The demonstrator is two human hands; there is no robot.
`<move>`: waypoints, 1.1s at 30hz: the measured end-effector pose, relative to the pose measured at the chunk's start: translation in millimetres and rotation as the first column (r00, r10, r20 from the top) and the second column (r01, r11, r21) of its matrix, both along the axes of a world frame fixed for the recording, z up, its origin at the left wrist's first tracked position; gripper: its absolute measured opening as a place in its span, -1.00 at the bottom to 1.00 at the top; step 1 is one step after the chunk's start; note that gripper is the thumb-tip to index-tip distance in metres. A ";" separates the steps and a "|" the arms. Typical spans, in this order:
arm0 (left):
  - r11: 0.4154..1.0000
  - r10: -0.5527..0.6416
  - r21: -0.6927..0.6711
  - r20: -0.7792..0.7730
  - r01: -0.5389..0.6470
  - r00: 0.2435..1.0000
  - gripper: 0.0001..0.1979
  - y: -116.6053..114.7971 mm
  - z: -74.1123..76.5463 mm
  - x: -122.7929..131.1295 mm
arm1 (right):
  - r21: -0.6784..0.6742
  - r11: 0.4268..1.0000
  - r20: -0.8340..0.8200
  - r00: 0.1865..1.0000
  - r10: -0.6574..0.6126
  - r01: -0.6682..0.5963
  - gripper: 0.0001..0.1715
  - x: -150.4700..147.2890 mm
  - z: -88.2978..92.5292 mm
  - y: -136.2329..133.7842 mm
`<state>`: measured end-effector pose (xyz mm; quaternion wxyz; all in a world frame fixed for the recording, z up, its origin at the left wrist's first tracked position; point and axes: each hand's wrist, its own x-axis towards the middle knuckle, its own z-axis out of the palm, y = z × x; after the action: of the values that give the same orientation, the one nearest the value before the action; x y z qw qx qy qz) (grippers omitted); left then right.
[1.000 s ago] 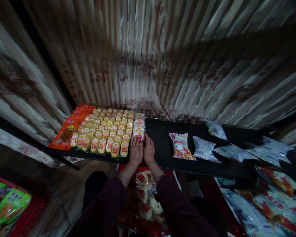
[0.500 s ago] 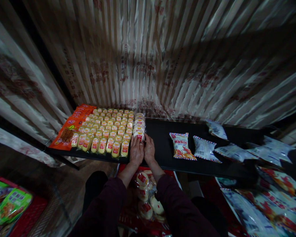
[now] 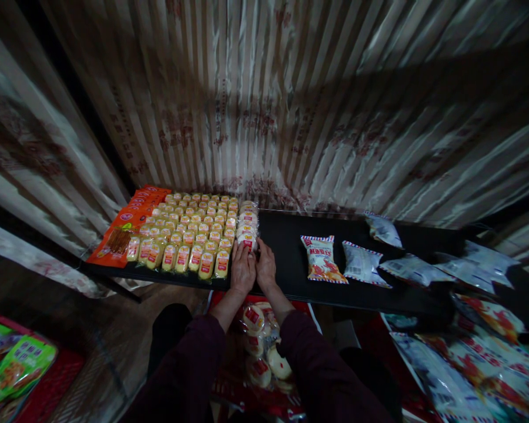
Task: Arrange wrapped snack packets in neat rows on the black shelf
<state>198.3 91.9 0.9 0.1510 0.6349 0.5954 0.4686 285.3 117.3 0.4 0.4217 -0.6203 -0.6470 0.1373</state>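
Observation:
A column of round white wrapped cakes (image 3: 247, 226) lies on the black shelf (image 3: 286, 258), right beside rows of yellow wrapped cakes (image 3: 189, 235). At the column's near end, my left hand (image 3: 243, 270) has its fingers closed on the nearest white cake. Close against it, my right hand (image 3: 265, 267) touches the right side of that same cake, fingers together. The cake's lower part is hidden by my hands. An orange snack packet (image 3: 130, 226) lies at the shelf's left end.
White and red snack bags (image 3: 322, 258) lie along the shelf's right half. Below are a red bag of round cakes (image 3: 264, 352), more snack bags (image 3: 489, 364) and a red basket (image 3: 64, 376). A pleated curtain (image 3: 264, 117) hangs behind.
The view has shifted slightly, so the shelf's right side sits a little further left. My hands stay at the near end of the white column, with hardly any movement.

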 end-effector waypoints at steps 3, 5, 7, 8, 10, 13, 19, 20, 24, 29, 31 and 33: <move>1.000 0.005 0.014 -0.009 -0.005 1.000 -0.56 -0.8 0.4 -0.7 | -0.001 1.000 0.016 1.000 0.000 0.000 -0.43 1.6 0.2 -1.0; 1.000 0.009 0.028 -0.019 -0.008 1.000 -0.57 -1.7 1.2 -1.2 | 0.006 1.000 0.035 0.999 -0.006 0.005 -0.43 2.5 0.2 -2.4; 0.999 0.010 0.045 -0.027 -0.009 1.000 -0.58 -2.5 1.9 -1.3 | 0.030 0.999 0.054 0.998 -0.015 0.013 -0.43 3.2 0.2 -4.5; 0.999 0.009 0.053 -0.029 -0.007 1.000 -0.58 -2.7 2.1 -1.2 | 0.043 0.999 0.061 0.998 -0.019 0.017 -0.44 3.4 0.4 -5.9; 0.998 0.008 0.067 -0.028 -0.006 1.000 -0.59 -2.8 1.8 -0.5 | 0.056 0.998 0.071 0.997 -0.029 0.025 -0.46 3.6 1.2 -8.9; 0.997 0.007 0.077 -0.027 -0.005 1.000 -0.60 -3.1 1.1 0.3 | 0.048 0.998 0.073 0.997 -0.035 0.032 -0.50 3.3 3.5 -13.7; 0.998 -0.002 0.066 -0.038 0.004 0.999 -0.61 -10.4 3.1 -2.1 | 0.042 0.999 0.085 0.996 -0.030 0.026 -0.54 2.0 4.6 -19.9; 0.998 -0.004 0.066 -0.039 0.006 0.999 -0.61 -12.0 3.6 -2.8 | 0.042 0.999 0.084 0.996 -0.029 0.025 -0.55 1.8 4.0 -20.7; 0.997 -0.006 0.073 -0.035 0.009 0.999 -0.62 -17.5 4.2 -4.5 | 0.053 0.999 0.082 0.997 -0.016 0.012 -0.56 1.0 1.7 -24.4; 0.997 -0.009 0.076 -0.037 0.012 0.999 -0.62 -23.6 1.2 -5.3 | 0.038 0.999 0.076 0.997 -0.012 0.009 -0.58 -0.7 1.4 -32.5; 0.997 -0.011 0.073 -0.036 0.013 0.999 -0.63 -26.5 -0.2 -5.4 | 0.031 0.999 0.070 0.998 -0.008 0.005 -0.58 -1.6 2.4 -36.8; 0.998 -0.011 0.069 -0.029 0.013 1.000 -0.63 -29.9 -1.4 -5.5 | 0.028 1.000 0.061 0.998 -0.002 0.000 -0.58 -2.5 3.9 -41.5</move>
<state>192.8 62.0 -0.5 0.1234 0.6500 0.5769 0.4790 282.9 75.8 4.3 0.4104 -0.6186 -0.6611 0.1090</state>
